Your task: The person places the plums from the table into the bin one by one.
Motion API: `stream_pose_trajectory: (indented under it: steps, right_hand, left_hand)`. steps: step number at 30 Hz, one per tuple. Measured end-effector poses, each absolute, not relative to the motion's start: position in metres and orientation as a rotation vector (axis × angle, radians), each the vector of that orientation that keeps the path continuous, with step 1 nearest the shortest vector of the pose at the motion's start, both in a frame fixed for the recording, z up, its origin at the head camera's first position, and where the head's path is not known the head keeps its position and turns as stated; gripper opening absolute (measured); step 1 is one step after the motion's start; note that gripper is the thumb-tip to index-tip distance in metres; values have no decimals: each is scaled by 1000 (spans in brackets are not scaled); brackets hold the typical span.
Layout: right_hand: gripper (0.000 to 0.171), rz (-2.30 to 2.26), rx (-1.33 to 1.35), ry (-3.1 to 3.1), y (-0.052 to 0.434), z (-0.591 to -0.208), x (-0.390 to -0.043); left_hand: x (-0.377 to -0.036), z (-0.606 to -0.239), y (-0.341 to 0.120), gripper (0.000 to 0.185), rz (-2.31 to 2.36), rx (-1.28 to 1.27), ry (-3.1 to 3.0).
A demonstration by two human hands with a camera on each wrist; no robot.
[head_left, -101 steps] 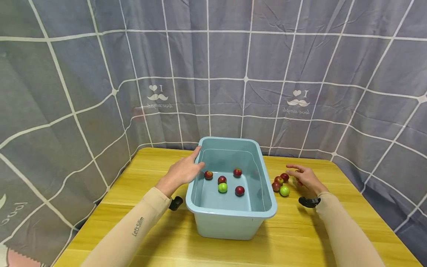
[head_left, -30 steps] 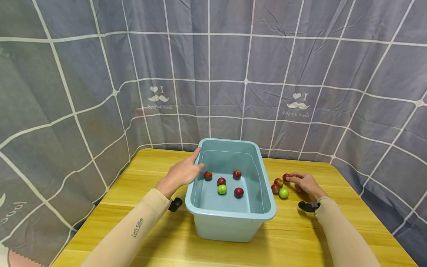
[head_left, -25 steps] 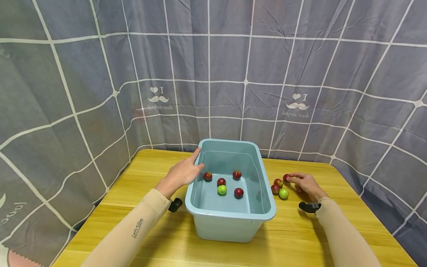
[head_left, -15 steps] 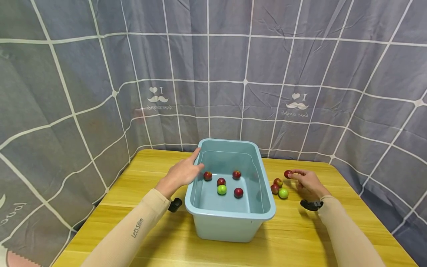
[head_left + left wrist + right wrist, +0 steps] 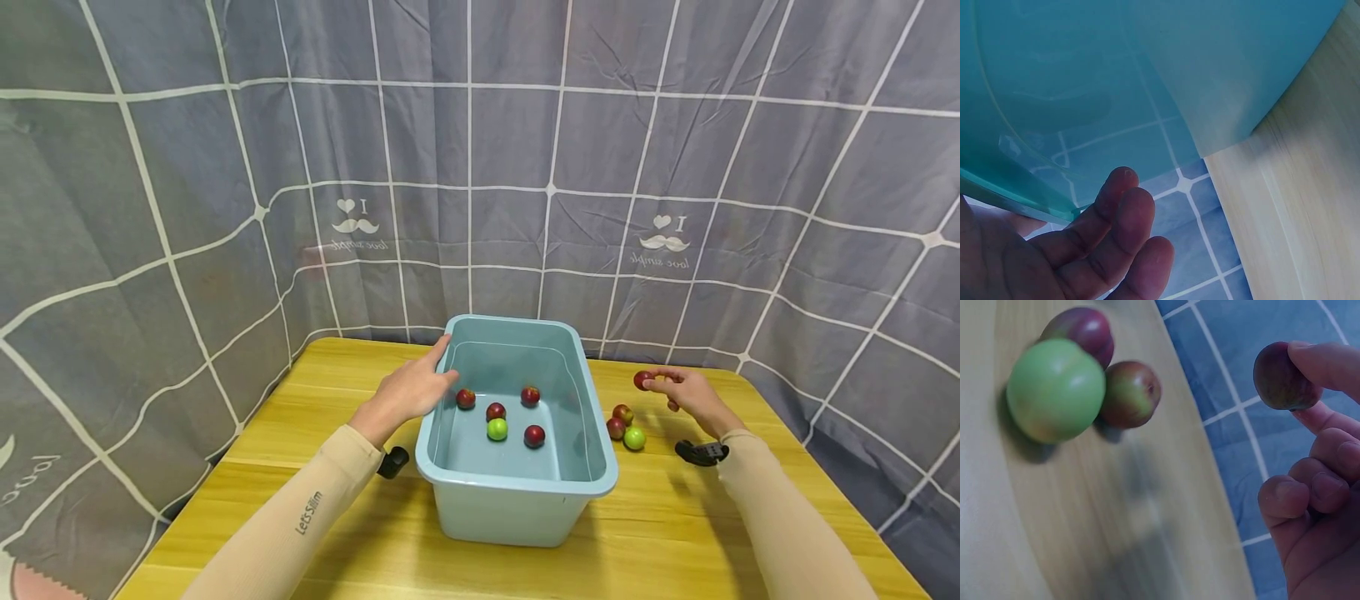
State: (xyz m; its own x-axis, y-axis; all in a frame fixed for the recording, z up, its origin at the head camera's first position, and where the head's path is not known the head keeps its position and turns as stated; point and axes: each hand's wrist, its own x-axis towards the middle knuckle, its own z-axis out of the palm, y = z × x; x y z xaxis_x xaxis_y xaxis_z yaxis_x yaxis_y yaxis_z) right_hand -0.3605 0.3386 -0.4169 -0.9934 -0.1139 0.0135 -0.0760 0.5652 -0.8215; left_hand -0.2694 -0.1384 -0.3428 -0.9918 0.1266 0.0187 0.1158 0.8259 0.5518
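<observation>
Red and small, the plum (image 5: 642, 380) sits pinched at the tips of the right hand (image 5: 690, 395), raised above the wooden table (image 5: 337, 375) right of the blue tub (image 5: 517, 500); so light a pinch could let it slip and roll off the edge. From the head view the left hand (image 5: 408, 390) lies with relaxed fingers on the tub's rim, arm extended. At the left wrist, loose fingers (image 5: 1110, 231) rest against the tub wall (image 5: 1222, 69), gripping nothing. At the right wrist, thumb and forefinger (image 5: 1329, 365) pinch the plum (image 5: 1285, 376), other fingers curled, three loose fruits (image 5: 1054, 387) below

Bare table (image 5: 675, 508) lies open right of the tub (image 5: 517, 492); three fruits (image 5: 624, 425) crowd its wall.
</observation>
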Motion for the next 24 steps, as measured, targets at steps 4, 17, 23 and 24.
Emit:
stream_pose_trajectory:
  steps: [4,17,23,24]
  right_hand:
    - [56,-1441,-242,2747,334,-406,-359]
    - [50,-1430,-416,2745,316,-371,-356]
    - [44,-1350,-492,2769,305,-355,-355]
    - [43,-1342,-501,2768,303,-352,-354]
  left_hand:
    - [-269,-342,-139,73,896,196,2985]
    - [-269,-343,-138,73,895,201,2983]
    - [-269,-343,-138,73,891,198,2990]
    - [-269,-343,-138,73,891,198,2990]
